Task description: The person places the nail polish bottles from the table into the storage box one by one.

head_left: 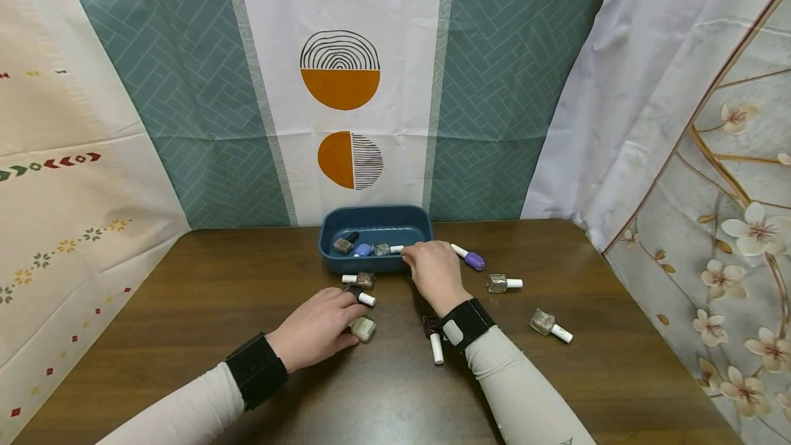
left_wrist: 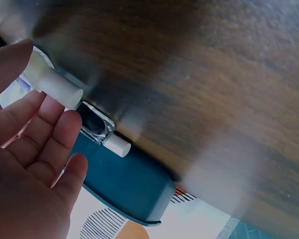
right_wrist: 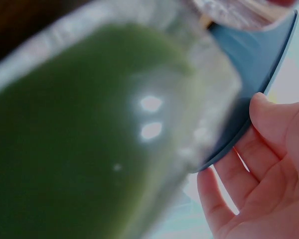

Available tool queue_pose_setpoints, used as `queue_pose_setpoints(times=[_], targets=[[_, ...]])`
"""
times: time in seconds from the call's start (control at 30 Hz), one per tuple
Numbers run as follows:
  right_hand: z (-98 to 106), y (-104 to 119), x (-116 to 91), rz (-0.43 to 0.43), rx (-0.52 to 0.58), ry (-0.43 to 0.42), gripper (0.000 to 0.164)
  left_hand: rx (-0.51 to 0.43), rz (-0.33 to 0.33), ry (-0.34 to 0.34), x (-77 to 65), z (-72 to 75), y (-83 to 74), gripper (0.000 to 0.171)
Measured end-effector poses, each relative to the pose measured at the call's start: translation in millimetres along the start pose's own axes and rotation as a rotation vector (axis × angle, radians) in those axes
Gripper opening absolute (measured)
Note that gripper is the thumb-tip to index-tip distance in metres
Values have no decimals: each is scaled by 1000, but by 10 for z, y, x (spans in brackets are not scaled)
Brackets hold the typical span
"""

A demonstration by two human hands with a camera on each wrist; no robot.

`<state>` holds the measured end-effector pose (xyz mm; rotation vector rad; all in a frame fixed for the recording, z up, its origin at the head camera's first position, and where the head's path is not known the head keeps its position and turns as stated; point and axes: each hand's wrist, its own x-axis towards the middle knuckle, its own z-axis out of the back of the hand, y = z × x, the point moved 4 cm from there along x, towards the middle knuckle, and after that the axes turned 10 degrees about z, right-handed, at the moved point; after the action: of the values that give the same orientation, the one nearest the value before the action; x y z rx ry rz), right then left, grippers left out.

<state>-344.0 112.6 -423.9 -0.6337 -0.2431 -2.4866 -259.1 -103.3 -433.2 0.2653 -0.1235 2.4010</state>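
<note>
My left hand (head_left: 324,327) is low over the table, thumb and fingers pinching a pale nail polish bottle (head_left: 363,329); its white cap (left_wrist: 62,89) shows against the fingers in the left wrist view. Just beyond lies a dark nail polish bottle (left_wrist: 95,121) with a white cap. My right hand (head_left: 435,273) reaches over the front right rim of the blue bin (head_left: 364,264). Its fingers dip behind the wall, their tips hidden, and the thumb lies at the rim. Close by, inside the bin, is a glittery white-capped bottle (head_left: 382,249).
Also in the bin are a brown bottle (head_left: 342,245) and a blue one (head_left: 363,250). A purple bottle (head_left: 474,261) and two clear glittery ones (head_left: 496,283) (head_left: 543,321) lie to the right. A dark red bottle (head_left: 431,325) and a green bottle (right_wrist: 89,134) lie near my right wrist.
</note>
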Motion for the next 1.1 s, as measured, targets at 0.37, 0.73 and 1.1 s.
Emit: queue_pose_setpoints(times=[0.37, 0.73, 1.1], targets=[[2, 0, 9, -4, 4, 9, 13, 4, 30, 10, 1, -45, -10, 42], [4, 4, 0, 0, 9, 0, 13, 7, 39, -7, -16, -67, -18, 38], [-13, -2, 2, -18, 5, 29, 14, -11, 77, 1, -13, -39, -17, 38]])
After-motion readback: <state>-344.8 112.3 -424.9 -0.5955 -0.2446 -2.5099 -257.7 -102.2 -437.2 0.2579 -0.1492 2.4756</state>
